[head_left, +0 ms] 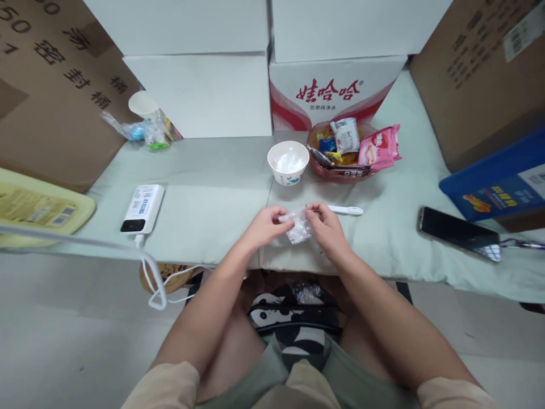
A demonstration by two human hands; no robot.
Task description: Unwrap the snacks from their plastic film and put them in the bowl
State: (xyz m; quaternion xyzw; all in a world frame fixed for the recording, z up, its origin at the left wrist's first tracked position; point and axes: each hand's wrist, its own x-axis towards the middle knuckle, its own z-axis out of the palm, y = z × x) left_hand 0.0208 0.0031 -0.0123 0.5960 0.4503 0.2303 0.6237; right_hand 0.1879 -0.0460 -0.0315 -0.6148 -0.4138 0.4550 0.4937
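Between my hands, near the front of the table, is a small clear plastic bag (pixel 299 230) with whitish contents I cannot make out. My left hand (pixel 269 226) pinches its left upper edge with thumb and fingers. My right hand (pixel 327 227) grips the right upper edge the same way. Just behind the hands stands a white paper bowl (pixel 288 177) with a blue print, holding crumpled clear plastic. A white plastic-handled tool (pixel 349 211) lies beyond my right hand, its left end hidden behind the fingers.
Behind right sits a reddish basket (pixel 340 175) of snack packets. A power bank (pixel 143 209) with a white cable lies left, a phone (pixel 460 233) right. White boxes (pixel 200 94) line the back. A paper cup (pixel 142 105) and small bags stand back left.
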